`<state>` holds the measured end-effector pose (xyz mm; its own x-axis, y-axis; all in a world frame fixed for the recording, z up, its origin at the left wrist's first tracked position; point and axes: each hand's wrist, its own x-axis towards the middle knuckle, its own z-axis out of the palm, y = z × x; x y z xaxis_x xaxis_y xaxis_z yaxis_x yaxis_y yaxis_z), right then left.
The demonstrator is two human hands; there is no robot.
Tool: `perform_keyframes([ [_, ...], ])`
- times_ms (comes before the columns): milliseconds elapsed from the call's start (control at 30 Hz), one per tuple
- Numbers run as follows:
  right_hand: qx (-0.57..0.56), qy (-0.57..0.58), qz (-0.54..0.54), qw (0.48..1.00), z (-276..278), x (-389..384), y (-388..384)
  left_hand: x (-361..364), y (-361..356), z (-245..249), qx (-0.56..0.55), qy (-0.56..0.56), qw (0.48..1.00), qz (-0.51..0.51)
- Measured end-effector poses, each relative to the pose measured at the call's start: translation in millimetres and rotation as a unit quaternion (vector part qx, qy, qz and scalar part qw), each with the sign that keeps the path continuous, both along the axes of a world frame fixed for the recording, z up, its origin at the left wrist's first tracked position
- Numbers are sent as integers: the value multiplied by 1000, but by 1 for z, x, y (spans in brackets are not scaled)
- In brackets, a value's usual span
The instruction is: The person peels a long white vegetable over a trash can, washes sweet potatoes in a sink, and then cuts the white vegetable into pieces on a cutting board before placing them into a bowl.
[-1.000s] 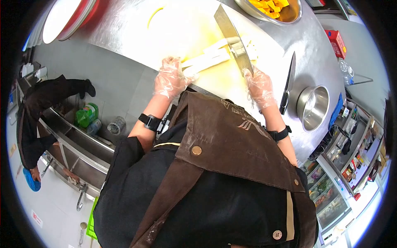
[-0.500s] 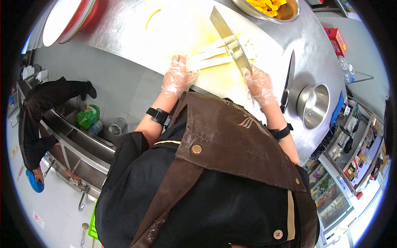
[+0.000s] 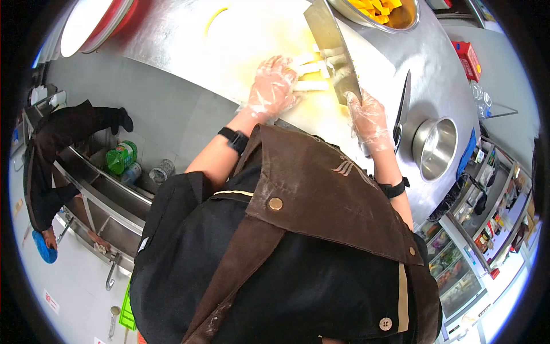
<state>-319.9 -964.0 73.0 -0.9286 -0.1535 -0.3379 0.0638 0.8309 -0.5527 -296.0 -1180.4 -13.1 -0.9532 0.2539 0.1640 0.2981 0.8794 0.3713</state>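
Observation:
In a clear plastic glove, my right hand (image 3: pixel 368 121) is closed round the handle end of a wide cleaver (image 3: pixel 333 46). The blade stands over pale peeled strips (image 3: pixel 311 86) on the white cutting board (image 3: pixel 366 63). My left hand (image 3: pixel 274 86), also gloved, lies over the left ends of the strips, its fingers bent and pressed on them. Pale cut pieces are partly hidden by the blade. A thin yellow curved peel (image 3: pixel 215 20) rests at the board's far side.
Right of the board lie a black-handled knife (image 3: pixel 404 106) and a steel bowl (image 3: pixel 435 149). Another bowl (image 3: pixel 412 17) holds orange-yellow pieces at the back. Red-and-white basins (image 3: pixel 86 26) stand far left. Another person (image 3: pixel 48 155) bends by the sinks (image 3: pixel 103 183).
My left hand has moved right and forward along the strips and pressed onto them. The cleaver has shifted right, and its blade is turned to show more of its face.

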Motion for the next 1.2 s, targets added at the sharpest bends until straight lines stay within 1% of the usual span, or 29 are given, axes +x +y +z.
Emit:
perform_keyframes([
  [33, -5, -20, -18, 1000, 3, 1, 0, -4, 2, -5, 1, 1, 1000, 1],
  [67, -10, -40, -37, 998, 6, 1, 0, -6, 5, -10, 21, -28, 999, 8],
  [100, -8, -40, -37, 998, 10, 1, 0, -8, 7, -11, 42, -58, 997, 15],
  [133, -11, -44, -43, 998, 14, 2, -2, -7, 8, -12, 44, -59, 997, 15],
  [200, -15, -51, -50, 997, 12, 5, 0, -5, 7, -14, 82, -82, 992, 44],
  [233, -19, -50, -47, 997, 5, 6, 5, -4, 8, -15, 81, -82, 992, 44],
  [300, -22, -49, -45, 998, -2, 10, 8, -3, 7, -16, 86, -42, 994, 47],
  [367, 4, -46, -29, 999, -6, 12, 8, -3, 7, -19, 96, -43, 993, 53],
  [433, -4, -47, -24, 999, -4, 14, 6, -3, 7, -19, 105, -44, 992, 61],
  [500, -11, -48, -21, 999, -5, 14, 3, -3, 8, -18, 110, -76, 988, 76],
  [600, 5, -32, 3, 999, -5, 16, 0, -1, 6, -25, 116, -65, 989, 61],
  [667, 44, -25, 43, 998, -1, 16, -5, -1, 6, -26, 122, -82, 987, 68],
  [700, 44, -25, 44, 998, 0, 16, -6, -1, 7, -27, 128, -99, 984, 76],
  [767, 93, -10, 73, 993, 1, 16, -9, -1, 5, -30, 137, -96, 983, 73],
  [800, 94, -11, 75, 993, 4, 16, -12, -1, 4, -30, 144, -93, 983, 66],
  [867, 127, -54, 64, 988, 9, 14, -20, 1, 4, -30, 148, -92, 982, 67],
  [933, 116, -51, 72, 989, -21, 12, -15, 3, 4, -32, 151, -90, 982, 65],
  [967, 105, -47, 78, 990, -38, 10, -12, 3, 5, -35, 149, -72, 984, 69],
  [1000, 104, -44, 75, 991, -42, 6, -14, 1, 6, -35, 148, -52, 985, 74],
  [1067, 80, -103, 35, 991, -49, 1, -15, -1, 6, -33, 135, -54, 987, 71],
  [1100, 77, -104, 34, 991, -48, 3, -15, 1, 4, -30, 122, -61, 988, 66],
  [1200, 13, -24, 51, 998, -38, 9, -6, 1, 2, -23, 115, -47, 991, 59],
])
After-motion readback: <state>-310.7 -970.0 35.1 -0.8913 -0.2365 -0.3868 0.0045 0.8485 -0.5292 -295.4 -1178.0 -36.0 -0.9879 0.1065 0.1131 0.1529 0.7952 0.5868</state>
